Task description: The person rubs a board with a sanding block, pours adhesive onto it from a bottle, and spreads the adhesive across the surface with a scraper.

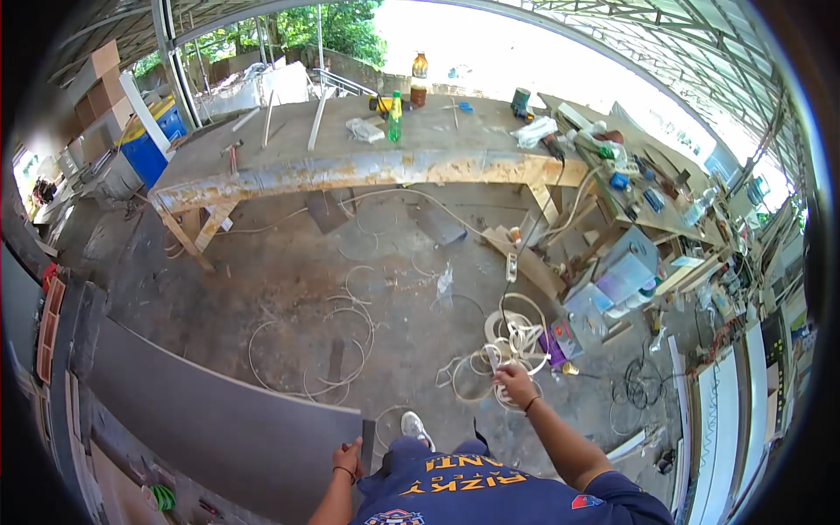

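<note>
A long dark grey board (227, 398) stretches from the left toward my body. At its near right end, my left hand (347, 458) is closed at the edge, with the fingers curled over it. A narrow dark strip (367, 433) shows beside that end. Out over the floor to the right, my right hand (514, 385) pinches a small, slim pale piece (493, 357); its exact kind is too small to tell. Beyond this hand lies a tangle of white edging strip (522, 337) in loose coils on the floor.
A long workbench (350, 171) crosses ahead, bearing a green bottle (395, 118), a brown bottle (419, 79) and a hammer (234, 156). Thin curled offcuts (350, 324) litter the floor. A purple box (554, 347) and a power strip (512, 267) lie right; panels (713, 437) lean at far right.
</note>
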The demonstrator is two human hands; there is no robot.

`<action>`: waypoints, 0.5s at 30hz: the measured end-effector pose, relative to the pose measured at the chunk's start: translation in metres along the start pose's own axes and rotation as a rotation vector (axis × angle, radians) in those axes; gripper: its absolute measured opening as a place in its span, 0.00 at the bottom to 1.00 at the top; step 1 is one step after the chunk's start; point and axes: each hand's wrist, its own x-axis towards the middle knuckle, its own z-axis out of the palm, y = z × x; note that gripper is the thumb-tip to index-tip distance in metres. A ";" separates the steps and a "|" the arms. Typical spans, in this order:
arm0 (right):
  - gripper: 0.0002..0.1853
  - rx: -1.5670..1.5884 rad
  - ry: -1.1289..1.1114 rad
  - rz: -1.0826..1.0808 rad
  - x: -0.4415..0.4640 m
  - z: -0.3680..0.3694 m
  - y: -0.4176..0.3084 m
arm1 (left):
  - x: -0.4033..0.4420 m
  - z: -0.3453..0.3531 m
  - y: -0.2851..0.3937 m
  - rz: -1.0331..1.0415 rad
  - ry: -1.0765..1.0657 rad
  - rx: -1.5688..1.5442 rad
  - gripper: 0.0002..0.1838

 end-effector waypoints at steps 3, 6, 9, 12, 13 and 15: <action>0.13 0.218 0.116 -0.049 0.064 -0.026 -0.042 | 0.038 0.000 -0.021 0.046 0.110 0.143 0.21; 0.11 0.443 0.202 -0.007 0.130 -0.032 -0.085 | 0.031 0.010 0.001 0.013 0.209 0.271 0.23; 0.08 0.539 0.257 -0.100 0.227 -0.033 -0.114 | 0.069 0.016 -0.038 -0.149 0.255 0.485 0.20; 0.07 0.445 0.426 -0.215 0.318 -0.029 -0.195 | 0.096 0.063 0.028 -0.126 0.324 0.462 0.19; 0.07 0.396 0.418 -0.257 0.366 -0.035 -0.217 | 0.108 0.079 0.059 -0.104 0.344 0.445 0.19; 0.08 0.348 0.401 -0.357 0.454 -0.037 -0.289 | 0.137 0.112 0.119 -0.067 0.400 0.416 0.18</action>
